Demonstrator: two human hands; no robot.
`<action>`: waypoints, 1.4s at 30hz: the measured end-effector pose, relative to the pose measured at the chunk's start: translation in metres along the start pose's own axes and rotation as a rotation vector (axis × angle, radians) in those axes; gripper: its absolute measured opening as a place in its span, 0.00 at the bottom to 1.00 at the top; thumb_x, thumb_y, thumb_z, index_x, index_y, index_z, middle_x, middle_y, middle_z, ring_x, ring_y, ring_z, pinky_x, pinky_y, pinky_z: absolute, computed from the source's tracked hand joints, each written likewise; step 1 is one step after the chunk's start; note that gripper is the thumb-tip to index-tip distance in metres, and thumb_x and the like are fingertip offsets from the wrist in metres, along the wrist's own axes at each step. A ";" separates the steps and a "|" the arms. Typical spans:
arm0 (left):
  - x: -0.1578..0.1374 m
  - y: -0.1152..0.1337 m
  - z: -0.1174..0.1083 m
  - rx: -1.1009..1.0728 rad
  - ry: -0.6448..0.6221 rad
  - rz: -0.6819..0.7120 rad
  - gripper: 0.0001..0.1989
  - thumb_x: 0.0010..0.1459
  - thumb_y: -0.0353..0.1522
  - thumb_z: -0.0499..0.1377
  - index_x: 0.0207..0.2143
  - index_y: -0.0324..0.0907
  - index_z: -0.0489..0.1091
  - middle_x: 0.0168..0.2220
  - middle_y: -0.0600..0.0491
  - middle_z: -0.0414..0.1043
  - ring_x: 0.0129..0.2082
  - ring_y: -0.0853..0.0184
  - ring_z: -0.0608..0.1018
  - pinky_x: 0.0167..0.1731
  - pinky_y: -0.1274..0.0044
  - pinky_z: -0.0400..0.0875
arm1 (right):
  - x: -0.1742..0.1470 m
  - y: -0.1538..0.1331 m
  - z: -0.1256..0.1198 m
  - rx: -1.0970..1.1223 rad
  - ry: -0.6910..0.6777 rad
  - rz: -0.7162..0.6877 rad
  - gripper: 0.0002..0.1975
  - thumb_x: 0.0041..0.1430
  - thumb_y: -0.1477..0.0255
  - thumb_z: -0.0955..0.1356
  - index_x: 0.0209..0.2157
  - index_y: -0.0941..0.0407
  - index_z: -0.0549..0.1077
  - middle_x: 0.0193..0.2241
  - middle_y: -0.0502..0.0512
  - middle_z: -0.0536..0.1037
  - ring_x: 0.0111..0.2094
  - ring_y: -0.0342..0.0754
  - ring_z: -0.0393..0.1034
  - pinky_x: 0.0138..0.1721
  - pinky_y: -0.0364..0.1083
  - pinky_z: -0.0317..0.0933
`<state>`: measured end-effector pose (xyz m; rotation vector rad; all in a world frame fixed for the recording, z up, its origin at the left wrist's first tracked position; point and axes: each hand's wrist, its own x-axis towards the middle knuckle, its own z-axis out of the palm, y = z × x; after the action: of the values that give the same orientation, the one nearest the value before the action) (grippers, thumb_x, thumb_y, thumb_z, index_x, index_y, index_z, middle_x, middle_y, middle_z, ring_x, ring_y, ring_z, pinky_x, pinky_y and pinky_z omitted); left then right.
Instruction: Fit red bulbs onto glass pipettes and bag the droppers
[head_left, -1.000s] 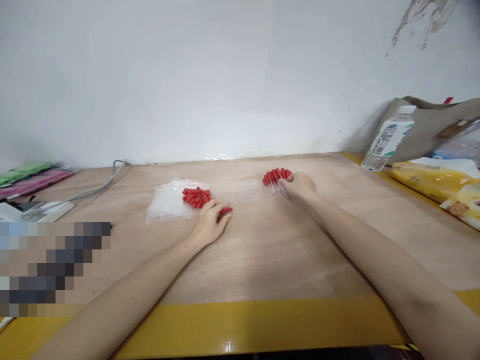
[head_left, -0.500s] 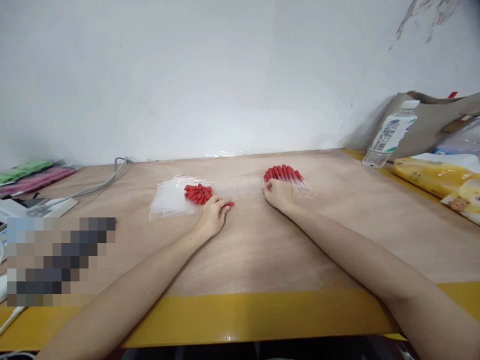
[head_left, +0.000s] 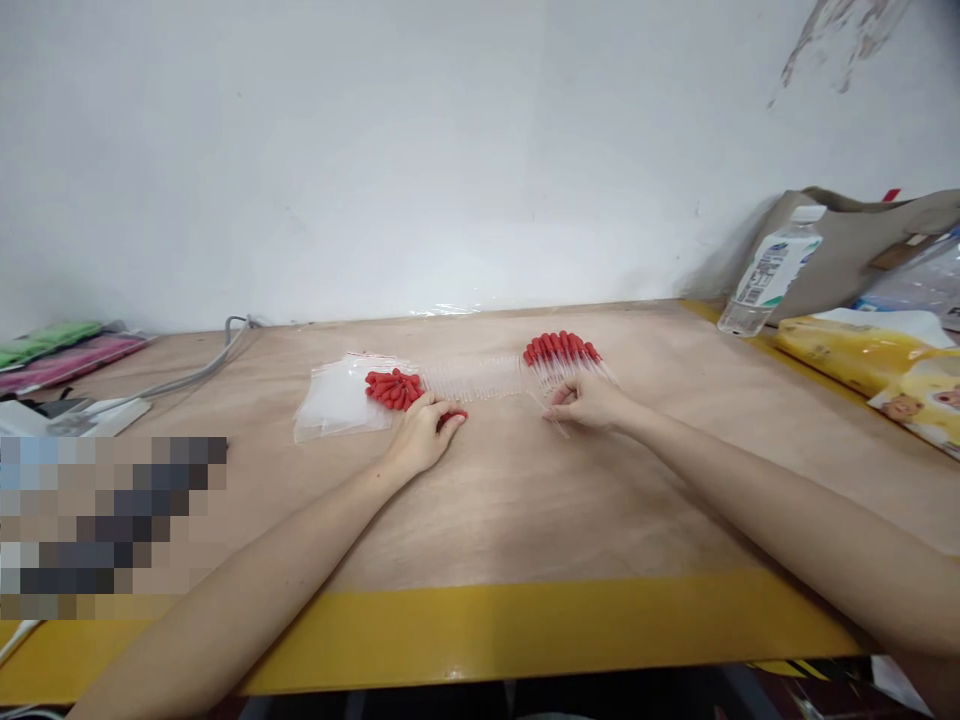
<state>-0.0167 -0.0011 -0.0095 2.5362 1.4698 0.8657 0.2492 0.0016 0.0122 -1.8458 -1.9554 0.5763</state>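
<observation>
My left hand (head_left: 424, 432) is closed with a red rubber bulb (head_left: 460, 415) pinched between thumb and fingers. Just beyond it lies a heap of red rubber bulbs (head_left: 394, 388). My right hand (head_left: 585, 402) pinches a thin clear tube (head_left: 556, 420), its lower end slanting toward me. A row of clear tubes (head_left: 472, 378) lies side by side between the two hands. Behind my right hand, several droppers with red bulbs (head_left: 561, 347) on clear tubes are fanned out, their lower parts partly covered by my fingers.
Flat clear zip bags (head_left: 337, 400) lie left of the bulb heap. A plastic bottle (head_left: 776, 270) leans by a grey bag (head_left: 832, 260) at the back right, with a yellow pack (head_left: 862, 345) nearer. A grey cable (head_left: 199, 375) and a blurred-out patch are at left.
My right hand has come back from the row toward me and slightly right, carrying a clear tube. My left hand stays nearly in place with the red bulb.
</observation>
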 end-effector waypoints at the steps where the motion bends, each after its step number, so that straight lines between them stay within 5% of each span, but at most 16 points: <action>1: 0.001 0.000 0.000 -0.005 0.001 -0.005 0.09 0.56 0.32 0.54 0.35 0.40 0.74 0.29 0.51 0.67 0.33 0.66 0.71 0.35 0.74 0.67 | -0.001 0.001 0.000 0.011 0.028 -0.003 0.15 0.38 0.57 0.70 0.25 0.54 0.72 0.20 0.48 0.72 0.23 0.43 0.64 0.21 0.41 0.51; 4: 0.002 0.000 0.000 -0.023 0.004 -0.012 0.08 0.55 0.33 0.55 0.33 0.40 0.73 0.29 0.51 0.68 0.32 0.66 0.71 0.34 0.74 0.67 | -0.003 0.000 0.007 -0.002 0.069 -0.017 0.20 0.37 0.54 0.70 0.28 0.55 0.71 0.21 0.49 0.71 0.23 0.43 0.63 0.21 0.41 0.50; 8: 0.000 0.001 -0.002 -0.036 0.030 0.016 0.08 0.56 0.32 0.55 0.31 0.39 0.71 0.30 0.51 0.69 0.33 0.66 0.71 0.34 0.74 0.67 | -0.010 -0.003 0.019 -0.101 0.032 -0.066 0.14 0.47 0.58 0.67 0.24 0.55 0.69 0.22 0.51 0.72 0.24 0.44 0.63 0.22 0.42 0.49; 13: -0.006 0.008 0.000 -0.114 0.060 0.069 0.06 0.58 0.32 0.52 0.35 0.39 0.66 0.32 0.51 0.71 0.32 0.67 0.72 0.33 0.74 0.67 | -0.023 -0.006 0.028 -0.102 0.220 -0.351 0.08 0.56 0.69 0.62 0.27 0.57 0.65 0.27 0.54 0.71 0.28 0.45 0.63 0.27 0.43 0.52; 19: -0.012 0.018 0.007 -0.377 -0.027 0.077 0.08 0.60 0.34 0.49 0.39 0.39 0.63 0.29 0.53 0.71 0.26 0.70 0.74 0.29 0.77 0.68 | -0.034 -0.021 0.036 0.072 0.200 -0.574 0.05 0.59 0.72 0.60 0.31 0.57 0.65 0.28 0.52 0.72 0.30 0.44 0.65 0.32 0.44 0.54; 30: -0.011 0.018 0.010 -0.537 -0.006 0.042 0.11 0.57 0.35 0.53 0.40 0.39 0.68 0.29 0.52 0.72 0.28 0.69 0.75 0.30 0.78 0.70 | -0.036 -0.023 0.042 0.061 0.328 -0.677 0.08 0.60 0.71 0.60 0.37 0.57 0.68 0.31 0.53 0.74 0.33 0.45 0.67 0.37 0.47 0.52; 42: -0.013 0.034 0.005 -0.892 -0.142 -0.097 0.12 0.52 0.37 0.58 0.33 0.35 0.69 0.24 0.52 0.72 0.23 0.72 0.74 0.27 0.78 0.72 | -0.028 -0.015 0.042 0.239 0.138 -0.811 0.11 0.61 0.70 0.59 0.34 0.56 0.71 0.28 0.51 0.72 0.29 0.42 0.64 0.31 0.42 0.55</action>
<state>0.0076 -0.0294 -0.0079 1.7956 0.8583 0.9992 0.2154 -0.0279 -0.0150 -0.8060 -2.1866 0.3763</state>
